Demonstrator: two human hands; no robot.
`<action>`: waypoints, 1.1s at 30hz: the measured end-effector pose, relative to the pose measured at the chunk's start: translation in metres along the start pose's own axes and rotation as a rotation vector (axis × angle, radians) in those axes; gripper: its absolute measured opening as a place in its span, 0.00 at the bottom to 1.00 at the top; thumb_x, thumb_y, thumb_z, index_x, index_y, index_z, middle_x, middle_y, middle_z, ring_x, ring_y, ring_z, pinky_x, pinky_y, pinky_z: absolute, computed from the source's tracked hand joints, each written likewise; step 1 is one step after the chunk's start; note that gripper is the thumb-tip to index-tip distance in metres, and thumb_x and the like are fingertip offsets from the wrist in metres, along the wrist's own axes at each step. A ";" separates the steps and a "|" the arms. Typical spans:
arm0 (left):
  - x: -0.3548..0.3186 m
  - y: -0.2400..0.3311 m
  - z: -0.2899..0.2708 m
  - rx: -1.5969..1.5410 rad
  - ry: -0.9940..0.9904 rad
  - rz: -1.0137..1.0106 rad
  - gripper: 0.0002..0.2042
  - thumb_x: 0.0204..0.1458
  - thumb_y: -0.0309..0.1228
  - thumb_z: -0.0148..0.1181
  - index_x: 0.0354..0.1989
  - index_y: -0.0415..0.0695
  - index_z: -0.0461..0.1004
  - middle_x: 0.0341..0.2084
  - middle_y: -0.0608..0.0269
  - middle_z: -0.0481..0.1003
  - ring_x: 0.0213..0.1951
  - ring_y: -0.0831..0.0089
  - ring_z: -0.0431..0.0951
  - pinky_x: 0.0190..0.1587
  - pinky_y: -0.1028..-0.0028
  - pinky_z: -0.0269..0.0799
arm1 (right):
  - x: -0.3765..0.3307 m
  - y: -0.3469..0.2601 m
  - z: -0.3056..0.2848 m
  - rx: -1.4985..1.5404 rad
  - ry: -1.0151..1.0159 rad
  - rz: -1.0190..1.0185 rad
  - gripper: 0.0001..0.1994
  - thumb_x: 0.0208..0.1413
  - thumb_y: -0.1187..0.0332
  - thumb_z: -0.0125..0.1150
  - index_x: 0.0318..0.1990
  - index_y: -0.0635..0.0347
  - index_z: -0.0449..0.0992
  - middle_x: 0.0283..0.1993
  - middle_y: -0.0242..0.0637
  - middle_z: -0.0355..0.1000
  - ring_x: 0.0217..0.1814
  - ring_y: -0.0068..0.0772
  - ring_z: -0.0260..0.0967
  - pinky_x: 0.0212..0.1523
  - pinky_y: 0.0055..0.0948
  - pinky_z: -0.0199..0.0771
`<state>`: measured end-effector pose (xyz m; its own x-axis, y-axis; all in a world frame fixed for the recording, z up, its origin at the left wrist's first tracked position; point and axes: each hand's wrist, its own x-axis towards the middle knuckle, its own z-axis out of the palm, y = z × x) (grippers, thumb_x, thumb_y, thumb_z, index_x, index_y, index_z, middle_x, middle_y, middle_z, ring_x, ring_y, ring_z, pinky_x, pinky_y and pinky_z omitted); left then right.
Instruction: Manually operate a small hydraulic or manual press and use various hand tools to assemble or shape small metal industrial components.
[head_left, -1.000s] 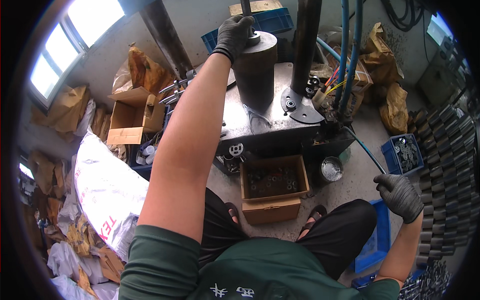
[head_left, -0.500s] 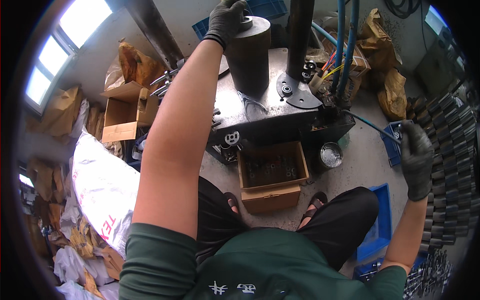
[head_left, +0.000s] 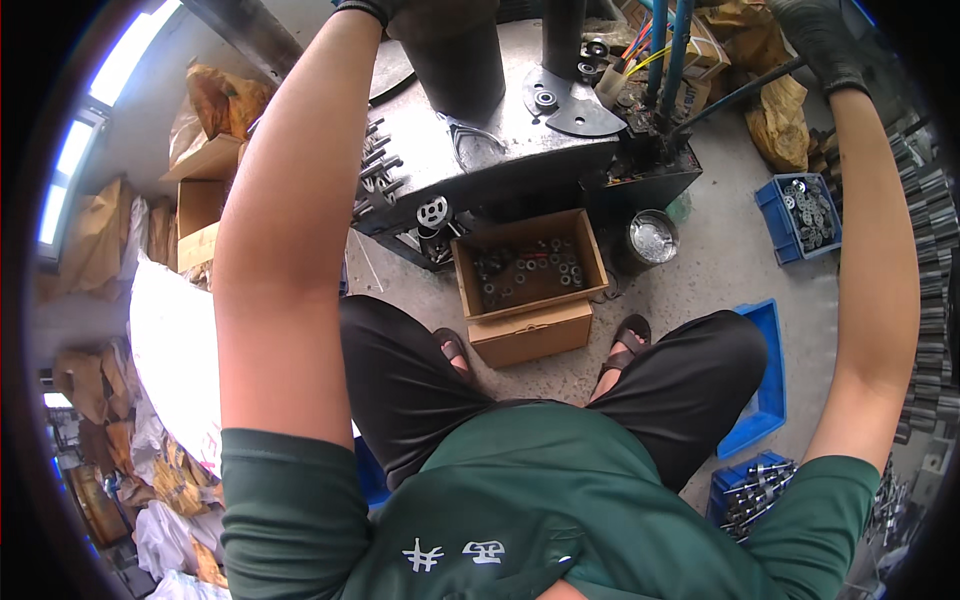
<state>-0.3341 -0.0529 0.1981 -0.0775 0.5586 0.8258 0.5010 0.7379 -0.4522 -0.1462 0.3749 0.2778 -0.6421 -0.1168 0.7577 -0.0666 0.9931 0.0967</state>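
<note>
My left hand [head_left: 398, 10], in a dark glove, is at the upper edge by the top of a thick dark metal cylinder [head_left: 455, 65]. The picture's edge cuts off its fingers. Up at the far right, my gloved right hand [head_left: 818, 42] is closed on the end of a dark lever [head_left: 742, 95], which slants down to the machine's side. On the metal machine table [head_left: 425, 150], below the cylinder, lie a pair of pliers [head_left: 468, 140] and a curved plate with holes [head_left: 575, 108].
An open cardboard box [head_left: 530, 300] with small ring parts stands between my feet. Beside it is a metal can [head_left: 652, 240]. Blue crates [head_left: 800, 215] hold metal parts at right, near stacked metal cylinders [head_left: 930, 350]. Blue hoses [head_left: 677, 50] rise behind the machine. White sacks [head_left: 175, 350] lie at left.
My right hand has swung up and away with the lever, from low beside the blue crate. The view has tipped, so the machine sits higher and my left fingers have left the picture.
</note>
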 end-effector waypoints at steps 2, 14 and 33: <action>0.010 0.008 -0.018 0.019 0.112 0.124 0.17 0.49 0.33 0.63 0.47 0.45 0.74 0.38 0.61 0.75 0.45 0.66 0.75 0.46 0.68 0.75 | -0.004 -0.029 -0.008 -0.526 -0.274 0.144 0.36 0.33 0.35 0.72 0.41 0.58 0.82 0.45 0.38 0.81 0.50 0.34 0.80 0.51 0.25 0.79; -0.025 0.200 -0.113 -1.166 0.221 -0.587 0.11 0.65 0.37 0.56 0.46 0.41 0.74 0.30 0.65 0.75 0.35 0.77 0.76 0.40 0.71 0.74 | -0.001 0.010 -0.003 -0.128 -0.274 0.229 0.19 0.58 0.52 0.52 0.52 0.44 0.78 0.51 0.45 0.78 0.52 0.51 0.77 0.53 0.47 0.75; -0.143 0.300 -0.117 -1.827 -0.312 -2.204 0.14 0.61 0.41 0.47 0.32 0.45 0.75 0.20 0.67 0.69 0.23 0.74 0.71 0.24 0.69 0.71 | -0.202 -0.069 -0.109 0.350 -0.158 -0.506 0.15 0.49 0.81 0.61 0.45 0.61 0.75 0.38 0.44 0.75 0.39 0.49 0.75 0.41 0.44 0.74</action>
<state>-0.0723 0.0442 -0.0160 -0.8650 0.2282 -0.4469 -0.4972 -0.5101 0.7018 0.0712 0.3285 0.1886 -0.5687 -0.5966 0.5663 -0.6203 0.7632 0.1810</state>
